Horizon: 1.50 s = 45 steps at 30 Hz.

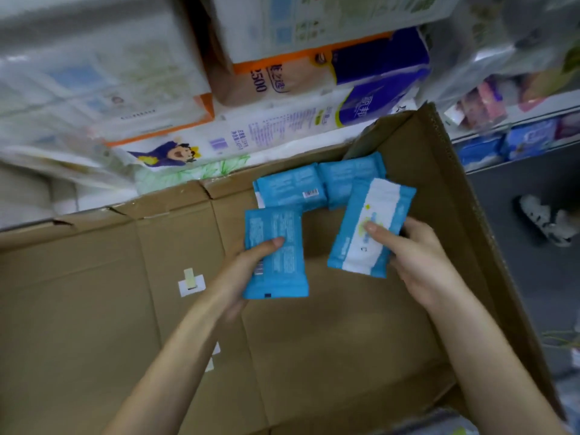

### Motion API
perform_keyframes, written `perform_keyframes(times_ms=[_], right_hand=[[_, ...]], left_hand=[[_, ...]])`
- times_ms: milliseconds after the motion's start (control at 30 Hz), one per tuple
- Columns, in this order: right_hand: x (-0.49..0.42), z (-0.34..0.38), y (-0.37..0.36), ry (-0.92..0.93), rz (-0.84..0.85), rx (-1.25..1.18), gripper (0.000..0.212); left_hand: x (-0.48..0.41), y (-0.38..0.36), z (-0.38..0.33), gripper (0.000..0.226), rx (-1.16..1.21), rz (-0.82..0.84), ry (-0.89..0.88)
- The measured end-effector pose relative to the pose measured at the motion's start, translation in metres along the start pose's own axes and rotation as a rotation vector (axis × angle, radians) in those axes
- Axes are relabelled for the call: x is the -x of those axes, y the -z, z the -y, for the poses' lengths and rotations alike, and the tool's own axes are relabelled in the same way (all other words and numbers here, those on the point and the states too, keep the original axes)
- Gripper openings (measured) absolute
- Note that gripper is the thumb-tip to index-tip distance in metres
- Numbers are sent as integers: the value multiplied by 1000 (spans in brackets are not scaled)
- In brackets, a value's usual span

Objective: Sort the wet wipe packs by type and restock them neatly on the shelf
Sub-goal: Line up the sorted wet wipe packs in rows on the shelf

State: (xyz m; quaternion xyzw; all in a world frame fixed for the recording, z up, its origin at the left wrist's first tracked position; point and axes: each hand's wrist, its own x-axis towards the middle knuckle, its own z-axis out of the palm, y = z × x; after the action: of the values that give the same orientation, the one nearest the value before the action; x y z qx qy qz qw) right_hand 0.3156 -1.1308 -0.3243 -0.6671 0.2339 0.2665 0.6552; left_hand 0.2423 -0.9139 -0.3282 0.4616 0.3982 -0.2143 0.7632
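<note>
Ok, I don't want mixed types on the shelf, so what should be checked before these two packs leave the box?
1. Grip of left hand on left pack: ok.
2. Grip of right hand on right pack: ok.
3. Same type: cannot tell; left pack shows its printed back, right pack its white front.
4. Box emptied: not ok; two packs lie in its far corner.
5. Free space on the shelf: cannot tell; blurred.
</note>
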Motion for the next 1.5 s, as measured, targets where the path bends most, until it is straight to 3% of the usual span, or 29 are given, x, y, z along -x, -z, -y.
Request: perform_keyframes(times_ms=[100, 233, 367, 500, 600, 667, 833, 967, 1067, 1200, 1300, 1500], right_hand=[[69, -19, 0, -65, 72, -179, 32], [140, -41, -6, -114, 100, -232, 35], [207, -49, -11, -31, 178, -205, 32], [278, -58, -11, 85, 226, -196, 40], [333, -70, -13, 143, 273, -214, 43], [368, -79, -18, 159, 324, -224, 43], [439, -91, -40, 186, 463, -193, 40], [483, -95, -67, 203, 591, -151, 32], [500, -101, -87, 198, 609, -66, 35], [517, -108, -125, 158, 647, -21, 38], [527, -113, -162, 135, 656, -49, 35], [534, -130, -269, 103, 622, -134, 29]], left_hand=[[45, 10, 12, 38, 161, 10, 46], [102, 24, 34, 44, 305, 122, -22], [166, 36, 61, 31, 379, 283, -155], [233, 59, 101, 59, 458, 475, -253], [285, 72, 134, 64, 577, 625, -300], [319, 80, 154, 67, 639, 636, -307], [389, 105, 190, 88, 717, 541, -303], [425, 131, 205, 81, 727, 457, -342], [447, 143, 206, 78, 696, 243, -413], [465, 177, 207, 48, 554, -124, -578], [479, 217, 208, 31, 519, -241, -611], [505, 327, 195, 23, 565, -442, -649]])
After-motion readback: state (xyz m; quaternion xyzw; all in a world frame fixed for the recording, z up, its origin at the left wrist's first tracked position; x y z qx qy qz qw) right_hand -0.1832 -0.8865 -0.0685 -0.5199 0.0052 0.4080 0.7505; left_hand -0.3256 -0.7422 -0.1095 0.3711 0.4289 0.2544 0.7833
